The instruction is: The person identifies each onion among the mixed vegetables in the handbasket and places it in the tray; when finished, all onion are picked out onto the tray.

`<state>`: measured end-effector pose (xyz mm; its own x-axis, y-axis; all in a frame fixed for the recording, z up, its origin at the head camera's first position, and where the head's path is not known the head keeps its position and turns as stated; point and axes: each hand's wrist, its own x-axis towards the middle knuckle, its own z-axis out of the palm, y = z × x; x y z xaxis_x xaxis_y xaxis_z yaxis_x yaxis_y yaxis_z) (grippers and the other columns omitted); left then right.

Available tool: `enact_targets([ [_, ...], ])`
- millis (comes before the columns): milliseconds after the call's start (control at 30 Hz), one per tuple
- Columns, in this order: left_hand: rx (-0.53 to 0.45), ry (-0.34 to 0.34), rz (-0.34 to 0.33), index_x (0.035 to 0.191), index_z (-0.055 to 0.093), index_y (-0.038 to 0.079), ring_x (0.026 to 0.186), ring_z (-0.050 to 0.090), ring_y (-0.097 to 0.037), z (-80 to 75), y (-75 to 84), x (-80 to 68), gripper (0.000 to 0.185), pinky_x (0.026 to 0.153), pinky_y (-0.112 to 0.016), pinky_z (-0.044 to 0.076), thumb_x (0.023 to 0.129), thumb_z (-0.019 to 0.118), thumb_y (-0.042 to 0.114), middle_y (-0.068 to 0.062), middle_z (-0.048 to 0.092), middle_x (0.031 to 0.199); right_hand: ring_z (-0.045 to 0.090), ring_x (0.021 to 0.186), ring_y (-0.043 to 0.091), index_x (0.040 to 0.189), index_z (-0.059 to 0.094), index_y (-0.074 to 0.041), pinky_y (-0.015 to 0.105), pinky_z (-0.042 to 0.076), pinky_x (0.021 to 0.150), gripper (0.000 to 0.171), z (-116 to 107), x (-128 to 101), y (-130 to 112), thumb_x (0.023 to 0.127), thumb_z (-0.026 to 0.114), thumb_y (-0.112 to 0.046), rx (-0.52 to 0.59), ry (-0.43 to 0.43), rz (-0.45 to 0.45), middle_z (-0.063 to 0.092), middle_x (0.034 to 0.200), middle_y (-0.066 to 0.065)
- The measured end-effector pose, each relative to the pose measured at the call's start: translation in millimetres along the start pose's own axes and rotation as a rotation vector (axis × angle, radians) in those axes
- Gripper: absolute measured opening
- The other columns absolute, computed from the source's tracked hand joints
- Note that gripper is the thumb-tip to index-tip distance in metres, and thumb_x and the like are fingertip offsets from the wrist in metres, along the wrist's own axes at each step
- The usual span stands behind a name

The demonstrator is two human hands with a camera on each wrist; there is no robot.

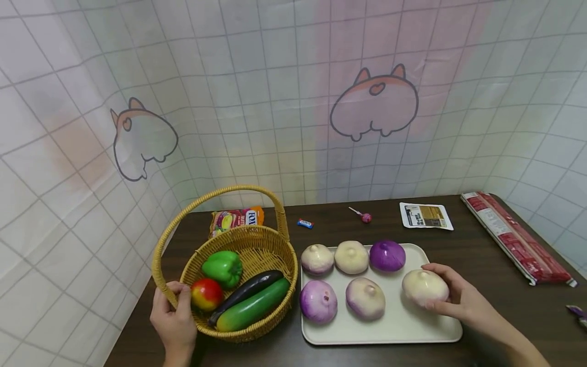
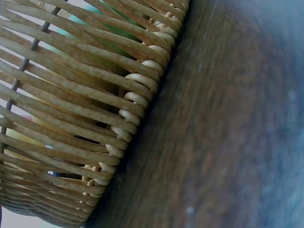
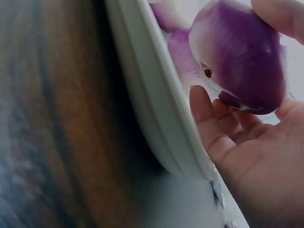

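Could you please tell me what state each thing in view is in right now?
left hand: grips the basket rim.
right hand: holds the pale onion.
pale onion: on the tray, gripped.
basket: upright on the table, handle raised, holding vegetables.
tray: flat on the table, carrying six onions.
green pepper: inside the basket.
cucumber: lying in the basket.
lollipop: lying on the table, wrapped.

Only the letters "TOY" can be made out, on the orange-and-pink snack packet (image 1: 237,219) behind the basket; other print is illegible.
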<state>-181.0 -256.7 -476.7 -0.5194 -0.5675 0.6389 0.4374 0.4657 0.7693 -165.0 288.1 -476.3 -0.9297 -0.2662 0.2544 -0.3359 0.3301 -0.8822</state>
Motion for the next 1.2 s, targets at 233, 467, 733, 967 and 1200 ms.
enact_targets([
  [233, -0.020, -0.013, 0.014, 0.080, 0.062, -0.010, 0.081, 0.054, -0.008, -1.7, 8.1, -0.8, 0.005, 0.075, -0.017, 0.041, 0.084, 0.062, -0.014, -0.010, 0.058, 0.086, 0.051, 0.110, -0.004, 0.136, 0.042, 0.000, 0.015, 0.046, 0.084, 0.063, 6, 1, 2, 0.081, 0.073, 0.004, -0.040, -0.011, -0.040, 0.051, 0.129, -0.014],
  [467, 0.002, -0.001, 0.033, 0.080, 0.059, -0.014, 0.078, 0.052, -0.007, 0.8, 35.9, -0.3, 0.004, 0.071, -0.016, 0.039, 0.083, 0.058, -0.017, -0.012, 0.056, 0.083, 0.048, 0.112, -0.007, 0.134, 0.049, -0.009, 0.009, 0.038, 0.087, 0.067, 12, -2, 5, 0.075, 0.082, -0.007, -0.197, -0.003, -0.056, 0.055, 0.126, -0.008],
  [733, -0.006, 0.005, 0.017, 0.080, 0.059, -0.014, 0.079, 0.052, -0.008, 2.0, 37.8, -0.5, 0.004, 0.072, -0.017, 0.039, 0.083, 0.058, -0.018, -0.012, 0.056, 0.083, 0.051, 0.110, -0.005, 0.132, 0.050, -0.011, 0.010, 0.037, 0.088, 0.069, 15, 0, 3, 0.073, 0.085, -0.013, -0.247, -0.028, -0.066, 0.059, 0.123, 0.002],
  [967, -0.006, 0.015, 0.009, 0.079, 0.059, -0.013, 0.079, 0.052, -0.007, 2.0, 38.9, -1.7, 0.005, 0.073, -0.017, 0.039, 0.083, 0.058, -0.017, -0.010, 0.055, 0.082, 0.048, 0.114, -0.007, 0.137, 0.047, -0.010, 0.010, 0.036, 0.090, 0.073, 14, 0, 1, 0.075, 0.084, -0.013, -0.227, -0.056, -0.054, 0.058, 0.127, 0.005],
  [1200, -0.010, -0.005, 0.013, 0.079, 0.059, -0.012, 0.080, 0.053, -0.006, 2.1, 39.4, -2.2, 0.007, 0.074, -0.017, 0.040, 0.082, 0.059, -0.019, -0.014, 0.056, 0.083, 0.041, 0.121, -0.012, 0.142, 0.045, -0.011, 0.006, 0.030, 0.093, 0.078, 14, -4, 4, 0.075, 0.084, -0.018, -0.248, -0.062, -0.034, 0.054, 0.136, 0.012],
])
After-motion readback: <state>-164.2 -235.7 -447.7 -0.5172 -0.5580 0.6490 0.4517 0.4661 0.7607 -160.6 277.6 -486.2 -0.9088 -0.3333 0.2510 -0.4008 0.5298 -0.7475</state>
